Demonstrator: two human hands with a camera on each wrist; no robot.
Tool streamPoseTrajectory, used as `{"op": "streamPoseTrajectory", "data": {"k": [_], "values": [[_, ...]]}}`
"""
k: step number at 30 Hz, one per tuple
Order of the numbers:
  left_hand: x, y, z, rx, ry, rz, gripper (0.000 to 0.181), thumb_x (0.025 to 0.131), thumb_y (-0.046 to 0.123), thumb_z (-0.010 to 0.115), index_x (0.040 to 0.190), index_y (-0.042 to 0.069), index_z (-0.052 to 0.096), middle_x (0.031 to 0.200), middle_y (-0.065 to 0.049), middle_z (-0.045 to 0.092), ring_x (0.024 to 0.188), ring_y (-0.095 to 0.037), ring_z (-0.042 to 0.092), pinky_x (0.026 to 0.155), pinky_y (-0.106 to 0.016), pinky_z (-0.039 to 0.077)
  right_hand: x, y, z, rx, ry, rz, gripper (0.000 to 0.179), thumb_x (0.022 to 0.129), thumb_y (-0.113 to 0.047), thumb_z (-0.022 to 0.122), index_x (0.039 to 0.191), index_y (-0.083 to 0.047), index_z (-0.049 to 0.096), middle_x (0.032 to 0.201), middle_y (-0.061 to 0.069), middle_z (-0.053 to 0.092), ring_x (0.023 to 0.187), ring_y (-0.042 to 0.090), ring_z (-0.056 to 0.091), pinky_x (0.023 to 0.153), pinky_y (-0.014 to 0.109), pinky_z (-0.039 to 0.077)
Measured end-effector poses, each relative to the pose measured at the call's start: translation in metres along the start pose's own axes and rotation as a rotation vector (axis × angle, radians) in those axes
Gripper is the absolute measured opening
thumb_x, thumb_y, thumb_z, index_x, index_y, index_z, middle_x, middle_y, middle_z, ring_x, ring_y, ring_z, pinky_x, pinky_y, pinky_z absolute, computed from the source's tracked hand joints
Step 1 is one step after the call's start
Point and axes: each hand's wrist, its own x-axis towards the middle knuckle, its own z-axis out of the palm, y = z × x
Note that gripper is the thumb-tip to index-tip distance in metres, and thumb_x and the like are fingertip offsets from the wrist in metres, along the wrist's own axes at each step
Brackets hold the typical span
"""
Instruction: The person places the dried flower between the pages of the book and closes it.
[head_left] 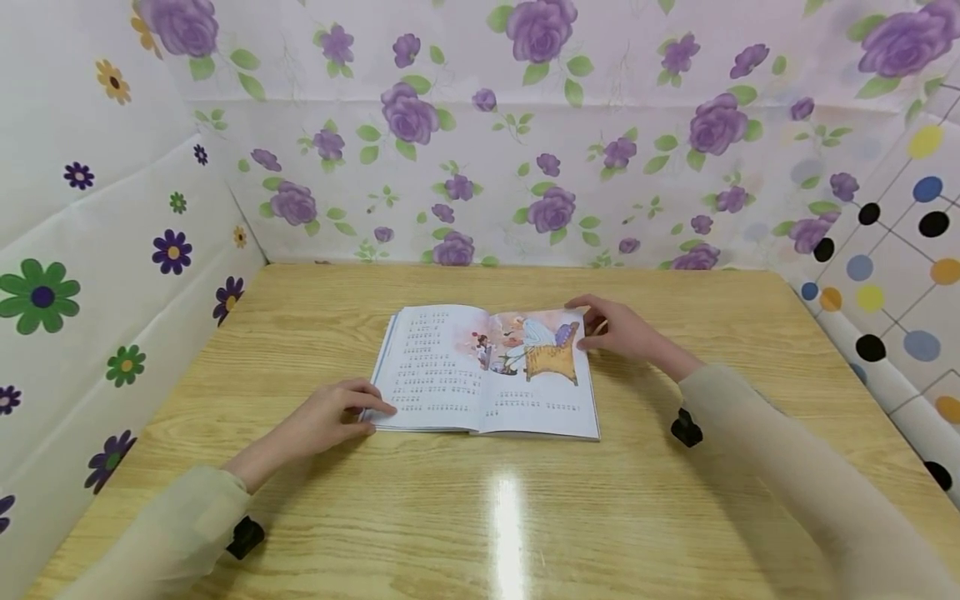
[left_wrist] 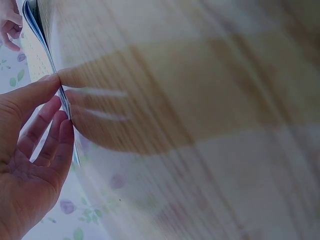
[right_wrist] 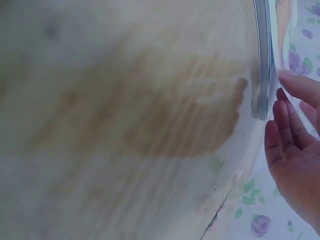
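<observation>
Holds both arms out in front, slanting inward, in pale long sleeves. Shows bare wrists. Has left hand nearer to body, with pointing finger long and other fingers softly bent. Has right hand farther out, well apart from left, with thumb nearer body than pointing finger. Bends right fingers loosely.
</observation>
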Motion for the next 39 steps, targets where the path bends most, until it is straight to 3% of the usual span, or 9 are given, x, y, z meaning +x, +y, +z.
{"op": "streamPoseTrajectory", "data": {"k": [4,7,12,17,26,32,39], "values": [[0.0,0.0,0.0,-0.005,-0.003,-0.004,0.031,0.085,0.005,0.075,0.112,0.019,0.076,0.115,-0.006,0.066,0.075,-0.011,0.051,0.064,-0.02,0.043,-0.007,-0.001,0.0,0.024,0.04,-0.038,0.034,0.091,-0.018,0.072,0.124,-0.017,0.062,0.104,0.008,0.064,0.091,0.02,0.062,0.082,0.034,0.055],[0.0,0.0,0.0,0.001,-0.003,0.001,0.031,0.084,0.005,0.075,0.112,0.019,0.076,0.115,-0.006,0.066,0.075,-0.011,0.051,0.064,-0.02,0.043,-0.012,-0.001,-0.001,0.009,0.066,-0.069,0.023,0.095,-0.02,0.067,0.118,-0.019,0.067,0.106,0.004,0.066,0.092,0.018,0.062,0.078,0.03,0.055],[0.0,-0.001,0.0,0.012,0.001,0.009,0.03,0.084,0.005,0.076,0.112,0.018,0.076,0.114,-0.006,0.066,0.074,-0.009,0.05,0.063,-0.02,0.043,-0.014,-0.005,-0.005,-0.027,0.115,-0.12,0.026,0.099,-0.011,0.058,0.12,-0.021,0.068,0.113,0.003,0.069,0.096,0.017,0.062,0.077,0.03,0.054],[0.0,0.0,0.001,0.008,0.013,0.017,0.03,0.084,0.005,0.076,0.111,0.017,0.076,0.112,-0.006,0.066,0.074,-0.009,0.051,0.063,-0.02,0.044,-0.009,-0.012,-0.01,-0.051,0.167,-0.151,0.022,0.098,-0.012,0.061,0.116,-0.02,0.07,0.113,0.004,0.071,0.097,0.017,0.063,0.08,0.034,0.054],[-0.003,-0.001,-0.001,-0.053,0.037,-0.054,0.027,0.083,0.003,0.076,0.108,0.014,0.076,0.113,-0.006,0.066,0.1,-0.018,0.064,0.084,-0.031,0.057,0.011,-0.042,-0.016,-0.012,0.244,-0.172,0.013,0.098,-0.016,0.061,0.107,-0.02,0.07,0.103,0.001,0.069,0.094,0.016,0.062,0.081,0.039,0.052],[-0.005,-0.001,-0.003,-0.071,0.034,-0.035,0.027,0.084,0.002,0.075,0.108,0.012,0.076,0.113,-0.008,0.066,0.102,-0.023,0.066,0.085,-0.032,0.058,0.028,-0.069,-0.017,0.024,0.247,-0.218,0.011,0.099,-0.015,0.06,0.105,-0.019,0.069,0.102,0.001,0.067,0.093,0.015,0.061,0.084,0.04,0.051],[-0.005,-0.002,-0.001,-0.025,0.044,-0.044,0.028,0.083,0.002,0.076,0.109,0.013,0.076,0.114,-0.007,0.067,0.101,-0.02,0.065,0.083,-0.03,0.057,0.056,-0.098,-0.01,0.051,0.245,-0.31,0.009,0.097,-0.018,0.063,0.103,-0.018,0.07,0.1,0.002,0.069,0.092,0.015,0.062,0.081,0.036,0.051]]}}
